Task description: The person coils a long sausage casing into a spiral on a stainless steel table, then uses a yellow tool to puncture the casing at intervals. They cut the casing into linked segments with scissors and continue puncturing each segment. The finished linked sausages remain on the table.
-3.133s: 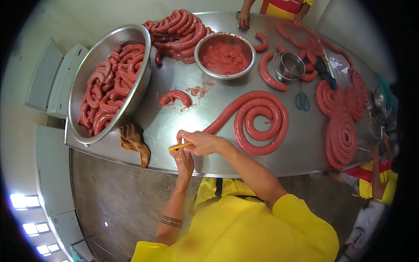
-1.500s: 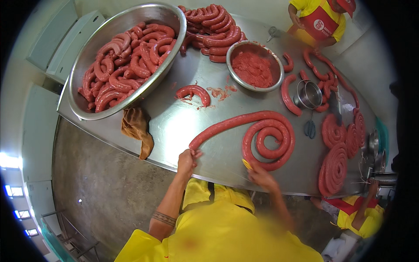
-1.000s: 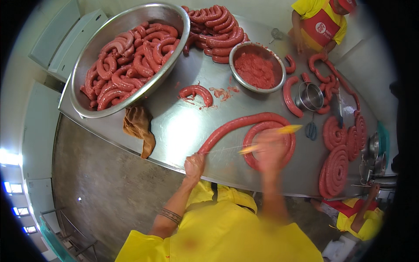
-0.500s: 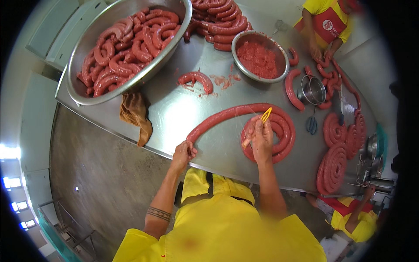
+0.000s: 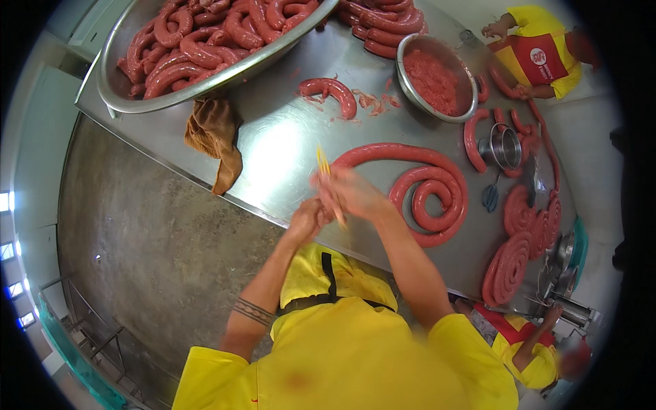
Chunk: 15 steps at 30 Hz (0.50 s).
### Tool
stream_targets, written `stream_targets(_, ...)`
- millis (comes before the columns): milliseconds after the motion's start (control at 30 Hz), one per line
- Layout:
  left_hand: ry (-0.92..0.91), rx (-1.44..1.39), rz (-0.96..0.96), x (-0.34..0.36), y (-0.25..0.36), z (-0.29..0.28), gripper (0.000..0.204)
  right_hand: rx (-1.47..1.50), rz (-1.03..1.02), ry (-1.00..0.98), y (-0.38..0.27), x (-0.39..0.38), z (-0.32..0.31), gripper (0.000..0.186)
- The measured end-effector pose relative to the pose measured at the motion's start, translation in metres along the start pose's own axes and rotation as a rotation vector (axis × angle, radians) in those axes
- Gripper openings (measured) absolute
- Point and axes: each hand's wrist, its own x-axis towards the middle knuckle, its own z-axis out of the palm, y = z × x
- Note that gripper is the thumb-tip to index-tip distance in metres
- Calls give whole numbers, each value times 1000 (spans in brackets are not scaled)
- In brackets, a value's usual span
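sausage (image 5: 429, 223) coiled on table (image 5: 273, 184); right hand (image 5: 351, 192) grasping yellow tool (image 5: 322, 161); left hand (image 5: 309, 221) close, grip unclear.

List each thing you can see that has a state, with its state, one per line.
Right hand: closed on the yellow tool, blurred.
Left hand: curled close by, its hold unclear.
Long sausage: partly coiled, one end running toward the hands.
Large bowl: heaped with sausages.
Small bowl: holding minced meat.
Brown cloth: crumpled.
Short sausage: bent in an arc.
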Motion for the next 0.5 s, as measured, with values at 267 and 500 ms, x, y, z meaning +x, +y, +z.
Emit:
stream_targets(267, 83, 575, 77, -34, -24, -11, 45, 144, -422, 514, -145, 83, -86, 22)
stream_targets(500, 164, -168, -123, -6, -41, -25, 30, -116, -388, 625, -184, -136, -90, 32)
